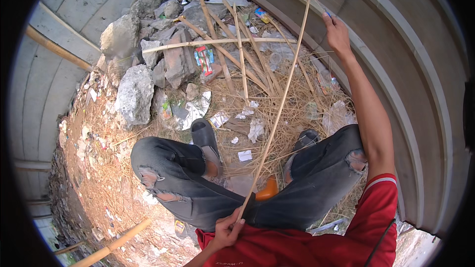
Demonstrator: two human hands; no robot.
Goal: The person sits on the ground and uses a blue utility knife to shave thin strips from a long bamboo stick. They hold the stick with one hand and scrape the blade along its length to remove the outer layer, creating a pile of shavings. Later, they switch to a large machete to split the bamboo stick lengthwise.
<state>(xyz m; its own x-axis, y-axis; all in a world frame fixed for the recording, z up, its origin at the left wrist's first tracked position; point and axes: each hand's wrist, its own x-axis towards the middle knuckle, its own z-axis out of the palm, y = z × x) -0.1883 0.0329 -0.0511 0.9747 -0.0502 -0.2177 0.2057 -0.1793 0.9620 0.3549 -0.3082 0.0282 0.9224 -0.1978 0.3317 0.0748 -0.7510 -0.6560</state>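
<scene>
A: Where's the long thin stick (pixel 284 96)?
B: It slants from the lower centre of the frame up to the upper right.
A: And the 2 hands?
B: The left hand (pixel 228 228), at lower centre, has its fingers closed round the stick's lower end. The right hand (pixel 338 35), upper right, is partly curled; I can't tell what it grips.
A: Nearby?
B: Grey rocks (pixel 135 94), upper left; more sticks, upper centre.
</scene>
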